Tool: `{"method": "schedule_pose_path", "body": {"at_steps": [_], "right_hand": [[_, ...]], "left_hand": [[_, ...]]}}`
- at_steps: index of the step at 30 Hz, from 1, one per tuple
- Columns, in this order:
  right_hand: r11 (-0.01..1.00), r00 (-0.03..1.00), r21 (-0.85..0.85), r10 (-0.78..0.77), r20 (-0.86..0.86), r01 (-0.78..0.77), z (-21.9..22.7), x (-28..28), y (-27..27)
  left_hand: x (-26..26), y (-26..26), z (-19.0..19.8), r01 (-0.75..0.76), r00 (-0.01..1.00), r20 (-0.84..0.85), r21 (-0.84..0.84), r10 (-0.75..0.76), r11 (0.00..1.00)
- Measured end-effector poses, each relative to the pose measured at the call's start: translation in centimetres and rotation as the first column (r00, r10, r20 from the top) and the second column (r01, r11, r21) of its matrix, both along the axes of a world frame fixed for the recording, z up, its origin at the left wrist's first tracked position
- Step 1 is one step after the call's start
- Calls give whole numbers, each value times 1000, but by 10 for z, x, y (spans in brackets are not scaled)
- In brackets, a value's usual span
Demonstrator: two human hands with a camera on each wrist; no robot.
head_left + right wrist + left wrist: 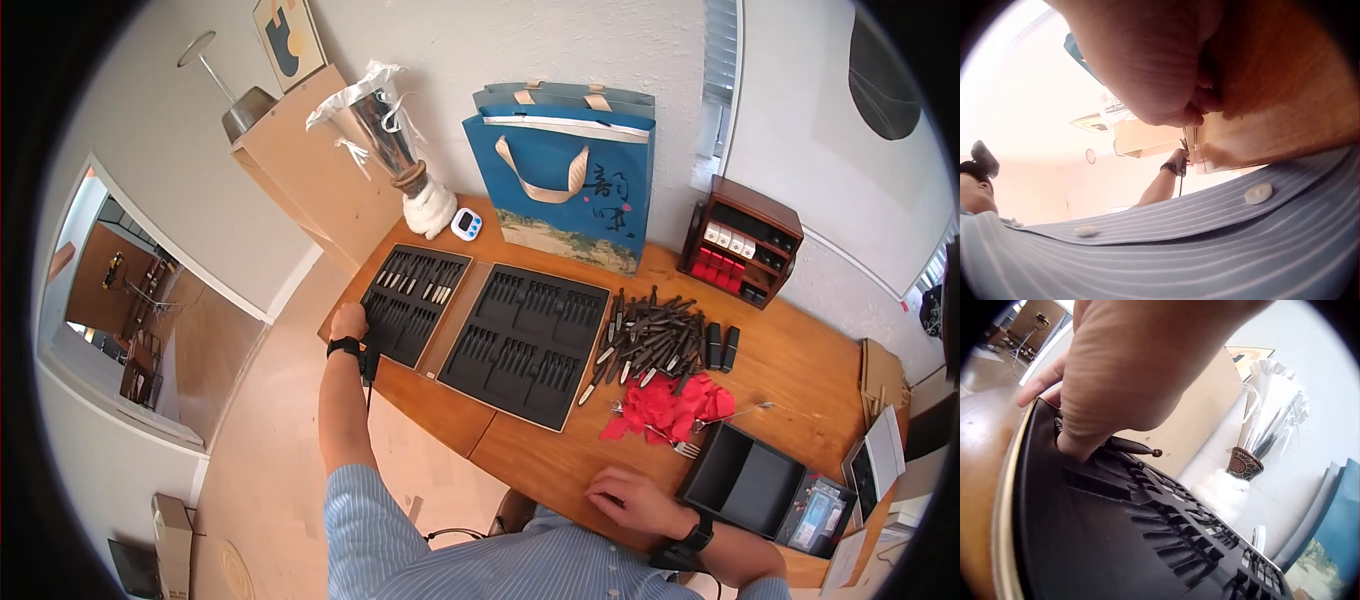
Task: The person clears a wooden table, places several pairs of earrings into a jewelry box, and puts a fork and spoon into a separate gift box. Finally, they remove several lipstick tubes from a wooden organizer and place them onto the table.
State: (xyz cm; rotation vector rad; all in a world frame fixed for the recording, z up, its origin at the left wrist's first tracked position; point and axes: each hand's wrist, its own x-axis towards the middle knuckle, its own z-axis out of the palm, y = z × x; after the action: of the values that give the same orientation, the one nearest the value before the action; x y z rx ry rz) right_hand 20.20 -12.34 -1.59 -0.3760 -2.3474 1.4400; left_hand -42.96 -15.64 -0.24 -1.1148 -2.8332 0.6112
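My left hand [349,322] is at the outer left edge of the left black slotted tray [428,340]. In the left wrist view its thumb reaches down inside the rim, and a finger lies over the outer edge. A dark tapered handle with a small knob end [1132,446] sticks out from under this hand, which holds it; its other end is mostly hidden. Similar pieces with silvery parts [440,291] fill some upper slots. My right hand [640,502] rests loosely curled at the table's front edge, holding nothing.
Beside it lies a second slotted tray [515,391]. A pile of dark-handled pieces [655,338], red scraps [680,405], a fork [686,449] and a black box [745,475] are to the right. Behind stand a blue gift bag [560,190], timer [466,224] and wooden cabinet [742,240].
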Motion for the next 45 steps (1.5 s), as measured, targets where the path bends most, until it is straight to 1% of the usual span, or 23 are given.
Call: {"method": "schedule_pose_path", "body": {"at_steps": [1, 3, 4, 6, 7, 9, 13, 18, 19, 22, 23, 25, 26, 28, 29, 30, 31, 33, 35, 37, 39, 40, 45], "right_hand": [[1000, 1000, -4, 0, 1, 0, 0, 0, 0], [1000, 1000, -7, -3, -1, 3, 1, 0, -1], [1000, 1000, -6, 1, -2, -1, 0, 0, -1], [1000, 1000, -1, 0, -2, 0, -1, -1, 0], [1000, 1000, 2, 0, 4, 0, -1, -1, 0], [1000, 1000, 4, 0, 14, 0, -1, 1, 0], [1000, 1000, -6, 1, 13, -1, 0, 0, 0], [1000, 1000, -19, 3, -4, -3, 0, 0, 0], [1000, 1000, -19, 4, -4, -4, 0, 0, 0], [1000, 1000, -17, 7, -10, -7, -4, 0, -1], [1000, 1000, -12, 10, -12, -10, -5, 0, -1], [1000, 1000, -6, 7, -7, -7, -3, 1, -1], [1000, 1000, -2, 7, -1, -7, -2, 1, -1], [1000, 1000, -4, 6, -5, -6, -1, 1, -1], [1000, 1000, -9, 8, -10, -8, -1, 0, -1], [1000, 1000, -6, 10, -8, -11, -1, 1, 0], [1000, 1000, -10, 11, -1, -11, -1, 1, -1], [1000, 1000, -13, 9, 3, -9, -2, 1, -2], [1000, 1000, -11, -3, -11, 3, -4, 1, -2], [1000, 1000, 6, -12, -9, 12, -5, 1, -2], [1000, 1000, 22, -17, -4, 18, -6, 2, -2], [1000, 1000, 12, -12, -11, 13, -7, 2, -2], [1000, 1000, -2, -6, -5, 6, -6, 2, -2]], "left_hand": [[4, 1, 3, 3, 1000, 0, 0, -3, 1000], [19, 2, 15, -138, 989, 80, 140, 128, 980], [22, 1, 11, -137, 989, 78, 141, 127, 980], [25, 3, -2, -197, 980, 45, 302, 193, 933], [17, 7, -10, -195, 981, 47, 303, 189, 933], [-5, 10, -29, -156, 985, -42, 184, 167, 970], [-9, 14, -31, -134, 988, -41, 227, 147, 965], [-20, -5, -29, 75, 994, -86, 144, -63, 987], [-18, -9, -25, 75, 994, -90, 143, -63, 987], [-1, -22, -2, -41, 999, 0, 390, 44, 920], [2, -24, -1, -39, 999, -3, 391, 44, 919], [11, -23, 0, -137, 986, -2, 548, 166, 825], [14, -19, 1, -136, 986, -1, 549, 164, 825], [24, -7, 4, 140, 973, -233, 569, -4, 810], [38, 3, 11, 138, 973, -231, 571, -3, 809], [52, 16, 17, 77, 997, -27, 652, -78, 755], [62, 24, 22, -2, 971, 169, 713, -169, 701], [52, 43, -6, 49, 855, 325, 726, -405, 686], [83, 63, 7, -106, 811, 497, 644, -309, 757], [91, 77, -2, -65, 834, 460, 630, -304, 774], [104, 83, -5, 133, 916, 224, 613, -332, 779], [110, 86, -2, 96, 937, 230, 552, -262, 829], [114, 91, -12, 133, 953, 184, 454, -239, 881]]}}
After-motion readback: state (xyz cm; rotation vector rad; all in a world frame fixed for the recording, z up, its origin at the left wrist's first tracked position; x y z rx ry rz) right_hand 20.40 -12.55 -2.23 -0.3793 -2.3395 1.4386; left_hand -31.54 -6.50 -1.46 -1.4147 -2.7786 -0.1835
